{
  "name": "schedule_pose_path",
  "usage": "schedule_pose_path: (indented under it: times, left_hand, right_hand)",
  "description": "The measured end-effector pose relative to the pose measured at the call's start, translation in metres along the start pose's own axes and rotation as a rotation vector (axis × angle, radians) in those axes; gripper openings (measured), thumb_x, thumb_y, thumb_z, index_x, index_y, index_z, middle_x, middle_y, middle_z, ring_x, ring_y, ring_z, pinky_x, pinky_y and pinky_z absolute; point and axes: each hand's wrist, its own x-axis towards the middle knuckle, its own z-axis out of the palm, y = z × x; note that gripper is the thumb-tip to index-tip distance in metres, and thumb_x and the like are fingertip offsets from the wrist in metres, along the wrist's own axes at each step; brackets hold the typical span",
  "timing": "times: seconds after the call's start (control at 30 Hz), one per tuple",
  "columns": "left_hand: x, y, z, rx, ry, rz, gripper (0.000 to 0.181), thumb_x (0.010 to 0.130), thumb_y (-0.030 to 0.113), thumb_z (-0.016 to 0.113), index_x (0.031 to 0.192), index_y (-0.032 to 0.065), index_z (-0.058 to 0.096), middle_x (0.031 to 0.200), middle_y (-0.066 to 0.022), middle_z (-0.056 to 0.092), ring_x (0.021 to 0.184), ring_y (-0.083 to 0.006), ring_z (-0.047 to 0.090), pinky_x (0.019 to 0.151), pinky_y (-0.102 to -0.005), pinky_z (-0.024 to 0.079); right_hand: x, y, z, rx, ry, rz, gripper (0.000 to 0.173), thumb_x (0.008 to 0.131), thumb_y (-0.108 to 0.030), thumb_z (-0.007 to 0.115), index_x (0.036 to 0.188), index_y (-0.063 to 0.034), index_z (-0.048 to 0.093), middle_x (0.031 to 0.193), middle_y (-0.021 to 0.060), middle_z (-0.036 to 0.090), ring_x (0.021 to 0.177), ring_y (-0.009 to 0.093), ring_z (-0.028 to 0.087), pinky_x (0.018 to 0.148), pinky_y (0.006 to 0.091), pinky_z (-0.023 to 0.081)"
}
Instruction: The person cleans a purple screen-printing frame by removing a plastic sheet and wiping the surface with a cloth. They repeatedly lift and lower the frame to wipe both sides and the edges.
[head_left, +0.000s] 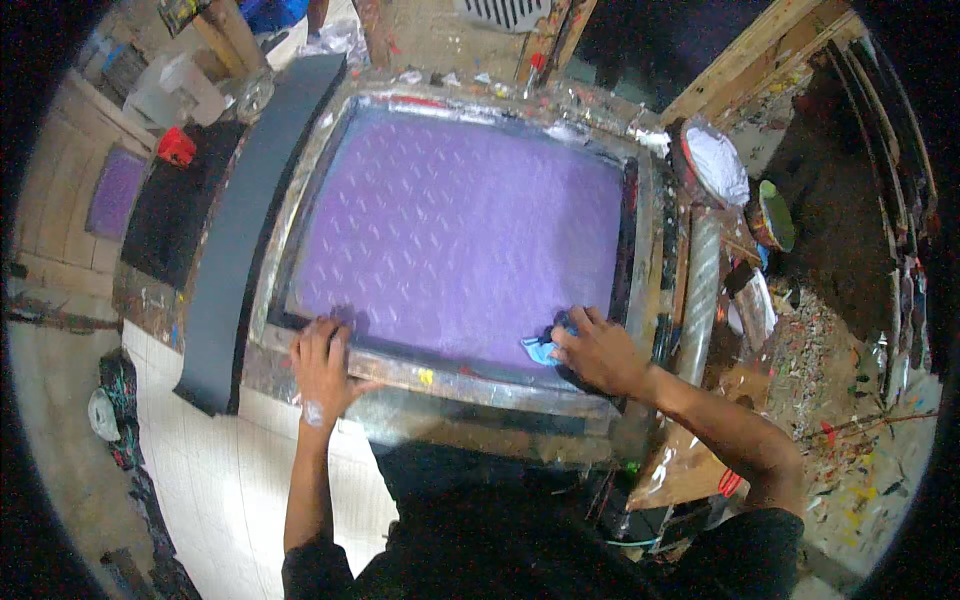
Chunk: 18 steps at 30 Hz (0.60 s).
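Note:
A framed screen-printing mesh (450, 232), purple with pale slanted dashes, lies before me. Over the lower left corner of its paint-stained frame (457, 388) rests my left hand (324, 367), fingers on top and thumb at the near edge; it grips that frame. Near the lower right corner, my right hand (600, 349) is closed on a blue cloth (541, 351), which touches the purple surface. Part of the cloth is hidden under the fingers. White residue shows on my left wrist.
A long dark grey sheet (247, 240) lies left of the frame. At the right stand a tub of white paste (714, 161) and a tub with green contents (775, 216). A red cup (177, 147) is at the upper left. Wooden beams (757, 56) rise at the upper right.

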Motion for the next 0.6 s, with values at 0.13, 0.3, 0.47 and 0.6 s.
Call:
schedule_pose_path:
  times: [0.13,0.3,0.47,0.6]
  left_hand:
    - [0.003,-0.001,0.003,-0.02,0.007,0.014,0.096,0.061,0.079,0.068,0.125,0.0077,0.058,0.126,-0.0129,0.055,0.123,-0.0343,0.048,0.1,-0.0544,0.032]
    - [0.002,-0.002,0.008,-0.012,0.008,0.009,0.099,0.06,0.084,0.061,0.125,0.009,0.056,0.127,-0.0122,0.055,0.122,-0.0359,0.047,0.102,-0.0566,0.03]
    - [0.0,-0.001,0.003,0.019,0.008,-0.005,0.097,0.061,0.085,0.06,0.123,0.0091,0.059,0.126,-0.0119,0.055,0.12,-0.0346,0.049,0.101,-0.055,0.03]
    - [-0.008,-0.006,0.002,-0.005,-0.022,0.011,0.093,0.064,0.081,0.063,0.123,0.0093,0.058,0.126,-0.0122,0.055,0.12,-0.0347,0.049,0.099,-0.0551,0.031]
  right_hand:
    - [0.079,0.074,-0.021,-0.257,0.235,0.344,0.031,0.09,-0.02,0.057,0.117,-0.0049,0.051,0.11,0.0232,0.059,0.092,0.041,0.067,0.066,0.0487,0.059]
    - [0.185,0.097,-0.012,-0.184,0.665,0.38,0.018,0.088,-0.019,0.056,0.102,-0.0086,0.06,0.099,0.0183,0.061,0.082,0.035,0.065,0.061,0.0438,0.053]
    - [0.129,-0.047,0.012,-0.006,0.508,-0.15,0.023,0.086,-0.031,0.059,0.094,-0.0129,0.071,0.101,0.0146,0.064,0.097,0.034,0.059,0.088,0.0571,0.043]
    - [0.142,0.074,-0.006,-0.221,0.448,0.117,0.021,0.089,-0.023,0.054,0.1,-0.0106,0.067,0.098,0.0185,0.063,0.092,0.035,0.06,0.077,0.0502,0.047]
